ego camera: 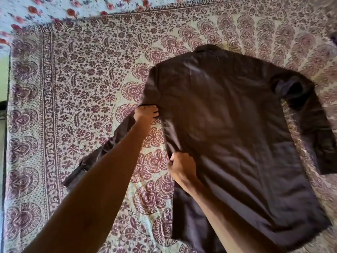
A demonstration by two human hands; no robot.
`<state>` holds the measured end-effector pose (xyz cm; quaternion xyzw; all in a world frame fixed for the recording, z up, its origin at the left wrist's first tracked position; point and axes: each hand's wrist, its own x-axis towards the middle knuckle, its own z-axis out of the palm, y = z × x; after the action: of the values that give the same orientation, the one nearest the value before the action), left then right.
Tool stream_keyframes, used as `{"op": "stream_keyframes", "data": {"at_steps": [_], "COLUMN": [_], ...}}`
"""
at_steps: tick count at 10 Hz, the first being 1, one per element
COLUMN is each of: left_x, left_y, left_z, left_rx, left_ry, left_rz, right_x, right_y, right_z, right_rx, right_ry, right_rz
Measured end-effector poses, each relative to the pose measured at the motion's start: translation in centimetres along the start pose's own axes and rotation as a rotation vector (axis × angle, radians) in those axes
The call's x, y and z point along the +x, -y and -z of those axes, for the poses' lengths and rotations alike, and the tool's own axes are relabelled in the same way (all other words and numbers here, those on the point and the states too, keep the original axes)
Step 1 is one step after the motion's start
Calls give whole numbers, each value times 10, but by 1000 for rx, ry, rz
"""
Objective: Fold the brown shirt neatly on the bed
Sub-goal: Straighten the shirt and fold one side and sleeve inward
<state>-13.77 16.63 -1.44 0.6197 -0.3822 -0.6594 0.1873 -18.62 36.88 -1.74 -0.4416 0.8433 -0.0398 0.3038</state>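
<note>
The brown shirt (233,136) lies back-up and spread flat on the bed, collar at the far end and hem nearest the person. The left hand (146,113) is closed on the cloth where the left sleeve (94,159) joins the body, fingers curled over that seam. The right hand (179,168) pinches the same side edge lower down, thumb on top and fingertips tucked beneath, so a little ridge of cloth stands up between the two hands. Out from the left hand the sleeve trails away towards the near left, partly hidden under the forearm. The right sleeve (310,121) lies on the far side, bent downward along the body and somewhat rumpled. Beneath it all is the patterned bedcover (73,88), with a floral sheet (54,10) showing past its far edge.

I judge this to be the first side fold, just being taken up. The next move calls for both hands to lift together and carry that edge inward in a straight line, keeping shoulder and hem parallel, then lay the sleeve down along the folded panel.
</note>
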Motion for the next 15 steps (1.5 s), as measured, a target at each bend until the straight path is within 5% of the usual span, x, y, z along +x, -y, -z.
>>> {"op": "stream_keyframes", "data": {"at_steps": [1, 2, 4, 7, 9, 10, 12, 15], "left_x": [16, 23, 4, 15, -41, -98, -203, -235], "left_y": [7, 8, -5, 14, 56, 109, 210, 246], "left_z": [20, 30, 12, 21, 17, 24, 46, 66], "left_rx": [-167, 90, 134, 268, 725, 760, 610, 815], "left_ry": [-29, 28, 134, -131, 25, 210, 453, 327], "left_rz": [83, 35, -80, -147, -174, -80, 192, 138], "right_x": [-12, -17, -34, -62, -112, -154, -214, -245], "right_y": [11, 17, 12, 14, -11, -42, -82, -108], "right_z": [-15, -24, -30, -48, -49, -56, -84, -80], "right_rx": [116, 184, 145, 207, 189, 109, 113, -73], "right_ry": [6, -39, -51, -166, -186, -219, 18, -183], "right_rz": [9, -26, -62, -38, -76, -91, -42, -23]}}
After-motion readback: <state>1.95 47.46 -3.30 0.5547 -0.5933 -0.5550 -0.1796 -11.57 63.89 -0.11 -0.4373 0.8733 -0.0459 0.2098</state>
